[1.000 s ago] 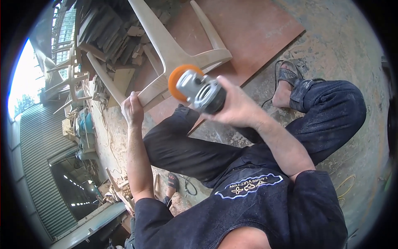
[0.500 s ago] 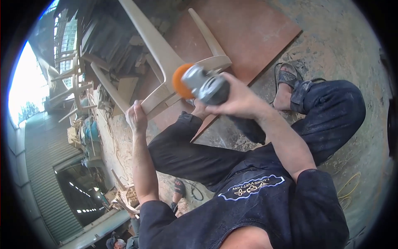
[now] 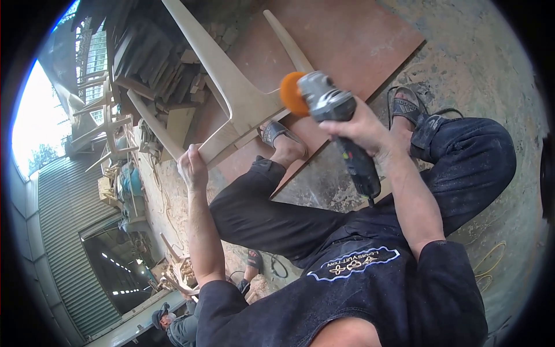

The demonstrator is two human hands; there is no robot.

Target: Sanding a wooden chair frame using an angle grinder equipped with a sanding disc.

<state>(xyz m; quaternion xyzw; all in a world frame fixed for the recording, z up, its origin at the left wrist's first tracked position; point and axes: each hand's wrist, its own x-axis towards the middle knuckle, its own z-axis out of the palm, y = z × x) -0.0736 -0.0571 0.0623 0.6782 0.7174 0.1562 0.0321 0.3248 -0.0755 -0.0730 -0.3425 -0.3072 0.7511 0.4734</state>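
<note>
A pale wooden chair frame (image 3: 234, 95) with tapering legs lies in front of me, above my bent legs. My left hand (image 3: 193, 168) grips its near left corner, fingers wrapped round the wood. In my right hand (image 3: 367, 130) is an angle grinder (image 3: 329, 98) with a black body and a grey metal head. Its orange disc (image 3: 295, 93) is at the frame's right part, overlapping the wood in view; whether it touches, I cannot tell. The grinder's rear end points down toward my lap.
Under the frame is a reddish-brown board (image 3: 370, 40) on a dusty floor. Stacked wood offcuts (image 3: 156, 69) stand behind at the left, beside more chair frames (image 3: 104, 121). Another person (image 3: 182, 327) is at the lower left. A yellow cord (image 3: 490, 260) lies on the right.
The grinder has moved right and up along the frame, and its body has swung so that its handle shows. My left hand has stayed on the corner.
</note>
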